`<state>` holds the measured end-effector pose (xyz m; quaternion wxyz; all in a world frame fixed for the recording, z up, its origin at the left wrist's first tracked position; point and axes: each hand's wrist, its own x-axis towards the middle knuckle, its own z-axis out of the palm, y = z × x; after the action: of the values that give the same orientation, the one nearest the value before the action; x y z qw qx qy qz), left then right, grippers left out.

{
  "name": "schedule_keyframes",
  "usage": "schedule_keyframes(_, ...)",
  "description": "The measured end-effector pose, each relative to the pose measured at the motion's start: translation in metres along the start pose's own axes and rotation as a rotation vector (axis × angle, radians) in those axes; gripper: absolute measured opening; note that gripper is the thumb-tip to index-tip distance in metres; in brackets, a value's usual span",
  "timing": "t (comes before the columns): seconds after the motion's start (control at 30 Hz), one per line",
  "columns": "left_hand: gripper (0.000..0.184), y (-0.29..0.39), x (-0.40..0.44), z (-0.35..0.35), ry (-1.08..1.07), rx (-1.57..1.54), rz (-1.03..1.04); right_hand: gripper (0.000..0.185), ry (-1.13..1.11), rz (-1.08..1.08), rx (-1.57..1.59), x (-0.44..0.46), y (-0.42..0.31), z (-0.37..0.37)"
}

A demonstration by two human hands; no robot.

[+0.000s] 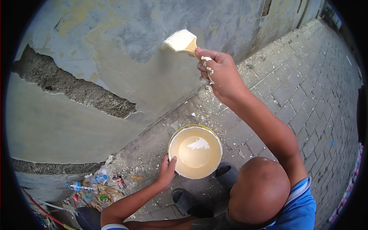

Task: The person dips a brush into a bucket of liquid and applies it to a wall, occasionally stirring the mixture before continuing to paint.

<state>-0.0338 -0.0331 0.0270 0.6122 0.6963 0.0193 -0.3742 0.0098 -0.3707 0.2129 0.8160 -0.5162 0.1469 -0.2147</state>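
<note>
My right hand (214, 69) is closed on the wooden handle of a wide brush (182, 40), whose bristles are coated in cream-white paint and lie at the grey wall (153, 76). Drips of the same paint run over the back of that hand. Lower down, my left hand (167, 170) grips the left rim of a round bucket (214, 147), thumb over the edge and fingers outside. Pale liquid paint lies in the bottom of the bucket.
Broken strips of rough cement (76, 82) cross the wall. Paving blocks (283, 88) run along its base. Plastic bottles (100, 176) and litter lie at the lower left. Dark shoes (226, 174) stand beside the bucket. A bare knee (260, 188) shows at lower right.
</note>
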Motion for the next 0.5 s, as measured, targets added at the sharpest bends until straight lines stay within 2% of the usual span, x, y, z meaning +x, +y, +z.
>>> schedule_keyframes(0.17, 0.03, 0.013, 0.001, 0.004, -0.023, -0.03, -0.022, 0.033, -0.06, -0.158, -0.17, -0.01, -0.04, 0.014)
schedule_keyframes(0.23, 0.03, 0.013, 0.005, 0.002, -0.047, -0.018, 0.006, 0.033, -0.061, -0.117, -0.173, -0.016, -0.023, -0.001)
schedule_keyframes(0.3, 0.031, 0.012, 0.01, -0.001, -0.062, 0.084, 0.058, 0.03, 0.023, 0.022, -0.201, -0.021, 0.01, -0.019)
schedule_keyframes(0.37, 0.032, 0.007, 0.018, -0.004, -0.079, 0.128, 0.13, 0.026, 0.066, 0.263, -0.236, -0.013, 0.053, -0.053)
schedule_keyframes(0.43, 0.034, -0.003, 0.031, -0.005, -0.098, 0.121, 0.21, 0.023, 0.161, 0.554, -0.218, -0.004, 0.058, -0.057)
schedule_keyframes(0.5, 0.038, -0.001, 0.039, -0.007, -0.127, 0.163, 0.214, 0.022, 0.144, 0.482, -0.243, 0.022, 0.05, -0.053)
